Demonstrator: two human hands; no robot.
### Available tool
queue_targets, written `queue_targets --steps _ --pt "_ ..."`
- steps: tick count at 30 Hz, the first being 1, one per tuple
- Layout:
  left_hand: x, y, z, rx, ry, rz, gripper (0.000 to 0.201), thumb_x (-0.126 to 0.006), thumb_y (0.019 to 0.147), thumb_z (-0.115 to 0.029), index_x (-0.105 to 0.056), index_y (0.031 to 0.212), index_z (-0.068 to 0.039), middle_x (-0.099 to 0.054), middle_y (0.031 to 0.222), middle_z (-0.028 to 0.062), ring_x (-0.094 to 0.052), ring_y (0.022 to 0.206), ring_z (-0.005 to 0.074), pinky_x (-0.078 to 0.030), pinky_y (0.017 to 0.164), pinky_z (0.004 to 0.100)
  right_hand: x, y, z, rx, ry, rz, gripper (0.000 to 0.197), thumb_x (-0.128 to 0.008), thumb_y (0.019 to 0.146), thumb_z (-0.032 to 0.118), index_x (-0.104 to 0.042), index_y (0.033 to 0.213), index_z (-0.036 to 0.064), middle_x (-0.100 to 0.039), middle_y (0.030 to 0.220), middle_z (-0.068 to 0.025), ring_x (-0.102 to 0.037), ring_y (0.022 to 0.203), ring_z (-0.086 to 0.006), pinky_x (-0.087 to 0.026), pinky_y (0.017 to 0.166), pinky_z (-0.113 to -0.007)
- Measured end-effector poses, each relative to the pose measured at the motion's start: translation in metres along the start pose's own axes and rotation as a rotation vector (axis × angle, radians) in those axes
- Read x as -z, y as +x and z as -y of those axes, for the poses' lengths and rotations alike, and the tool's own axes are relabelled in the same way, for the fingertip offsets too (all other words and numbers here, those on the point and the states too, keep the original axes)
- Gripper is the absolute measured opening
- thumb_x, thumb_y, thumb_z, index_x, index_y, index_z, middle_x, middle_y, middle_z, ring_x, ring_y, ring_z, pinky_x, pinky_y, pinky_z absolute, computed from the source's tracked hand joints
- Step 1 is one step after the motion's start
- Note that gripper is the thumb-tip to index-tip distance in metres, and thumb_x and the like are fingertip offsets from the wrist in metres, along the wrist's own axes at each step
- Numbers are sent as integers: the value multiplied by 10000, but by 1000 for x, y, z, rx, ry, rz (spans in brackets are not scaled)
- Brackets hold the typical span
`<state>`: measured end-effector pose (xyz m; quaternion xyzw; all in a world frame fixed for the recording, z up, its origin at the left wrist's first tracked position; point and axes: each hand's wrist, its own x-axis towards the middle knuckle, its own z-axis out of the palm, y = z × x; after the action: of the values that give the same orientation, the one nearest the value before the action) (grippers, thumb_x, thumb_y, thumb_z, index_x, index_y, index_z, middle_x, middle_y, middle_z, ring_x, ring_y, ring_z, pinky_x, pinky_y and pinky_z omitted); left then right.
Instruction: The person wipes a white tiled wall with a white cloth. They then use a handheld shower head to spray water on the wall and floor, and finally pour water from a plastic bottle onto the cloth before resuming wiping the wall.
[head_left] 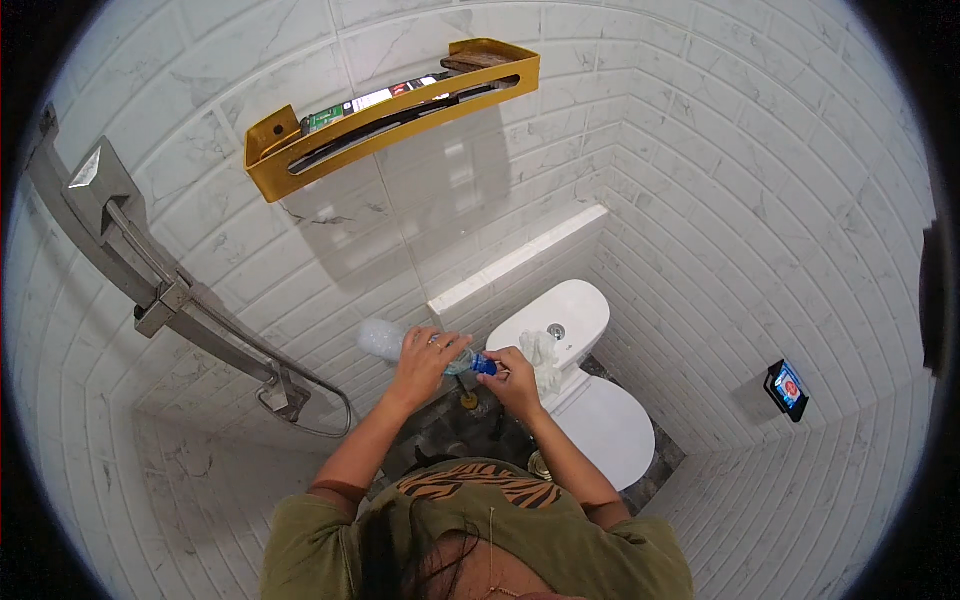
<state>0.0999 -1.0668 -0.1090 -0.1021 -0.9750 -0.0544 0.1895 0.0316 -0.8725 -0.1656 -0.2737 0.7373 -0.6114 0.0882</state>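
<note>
A clear plastic bottle (380, 340) lies tilted nearly level in front of me, its whitish, foamy-looking end pointing left. My left hand (428, 362) is wrapped round its middle. At the bottle's right end, my right hand (516, 384) has its fingers closed on the blue cap (484, 365). Whether the cap is tight or loose on the neck I cannot tell. Just beyond my right hand, a crumpled translucent plastic bag (541, 352) rests on the toilet tank (580, 305).
The toilet's white lid (607, 430) is down, to the right. A gold wall shelf (400, 135) holding packets hangs ahead. On the left wall runs a metal shower column (215, 320) with a hose. A dark holder with a lit screen (787, 390) is on the right wall.
</note>
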Motion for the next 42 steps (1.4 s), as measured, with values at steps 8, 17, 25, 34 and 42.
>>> queue_targets --steps 8,17,25,34,42 --pt "4 -1 1 109 -183 78 790 -749 599 -20 -530 1343 -170 -596 1245 54 -528 1119 301 -355 1005 467 2 1 -17 -51 17 -49 443 -803 710 38 -658 1129 28 -613 978 -75 -605 789 -146 -516 713 -255" --pt "-24 -23 8 272 -504 26 840 -769 574 -52 -497 1361 -160 -583 1264 104 -513 1177 347 -397 997 463 71 40 -26 0 -183 -201 345 -787 657 -20 -629 960 32 -618 782 -30 -561 687 -86 -481 646 -245" --pt "-44 -42 12 231 -661 -15 854 -792 573 -87 -478 1365 -130 -589 1256 117 -536 1164 348 -398 992 445 96 71 13 105 -608 51 282 -734 690 32 -646 957 48 -643 959 -131 -571 955 -315 -478 847 -411" --pt "-49 -48 15 278 -697 29 867 -803 591 -104 -445 1380 -138 -582 1275 107 -537 1168 340 -388 1007 439 93 79 29 202 -726 85 309 -725 700 22 -680 1002 68 -634 961 -116 -572 977 -312 -489 852 -390" --pt "-53 -33 11 291 -838 84 868 -800 591 -105 -447 1384 -145 -583 1263 127 -532 1171 348 -383 1035 438 74 69 35 126 -434 201 380 -739 705 29 -653 1075 30 -617 1012 -147 -606 946 -334 -496 838 -390"
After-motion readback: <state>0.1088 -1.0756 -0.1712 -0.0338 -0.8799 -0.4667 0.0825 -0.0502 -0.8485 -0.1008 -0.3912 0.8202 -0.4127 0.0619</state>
